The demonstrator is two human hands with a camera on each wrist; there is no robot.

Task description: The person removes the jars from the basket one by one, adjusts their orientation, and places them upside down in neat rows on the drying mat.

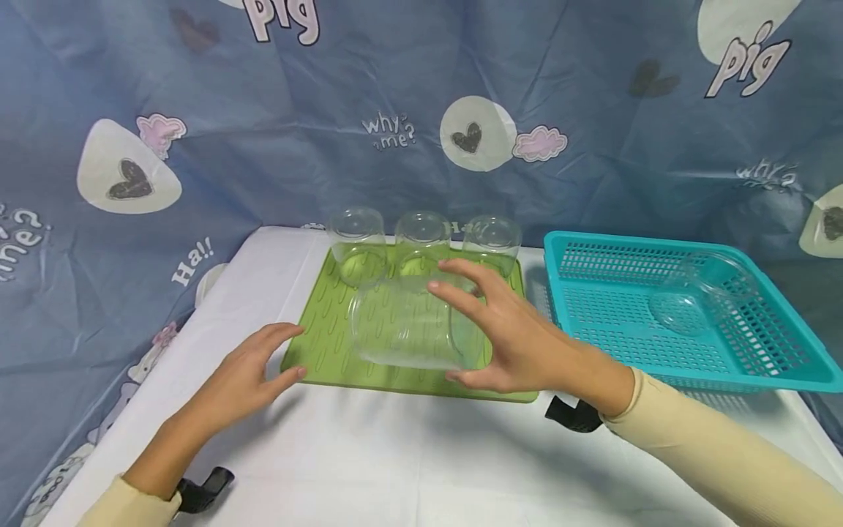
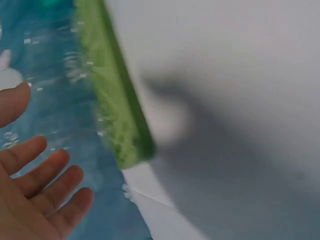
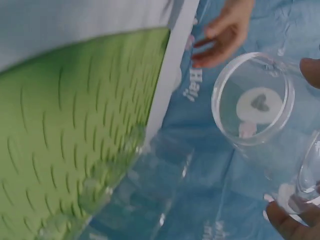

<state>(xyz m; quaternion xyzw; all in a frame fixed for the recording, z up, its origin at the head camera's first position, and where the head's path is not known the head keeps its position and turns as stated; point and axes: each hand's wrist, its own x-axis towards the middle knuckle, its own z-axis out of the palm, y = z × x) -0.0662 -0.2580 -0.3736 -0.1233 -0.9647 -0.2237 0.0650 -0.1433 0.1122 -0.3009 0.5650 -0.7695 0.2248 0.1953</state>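
My right hand [image 1: 510,333] holds a clear glass [image 1: 402,326] by one end, with thumb and fingers around it. The glass lies sideways in the air over a green ribbed mat [image 1: 323,344]. In the right wrist view, the held glass's round rim [image 3: 216,100] faces away from the fingers. To the left of the mat's edge, my left hand [image 1: 240,377] has its fingers spread and holds nothing, apart from the glass. Three clear glasses stand in a row along the mat's back: a left one [image 1: 358,245], a middle one [image 1: 423,238] and a right one [image 1: 492,241].
A turquoise plastic basket [image 1: 560,252] stands right of the mat, with one clear glass [image 1: 685,300] leaning inside it. White cloth [image 1: 369,454] covers the table. Behind hangs a blue printed cloth [image 1: 296,161].
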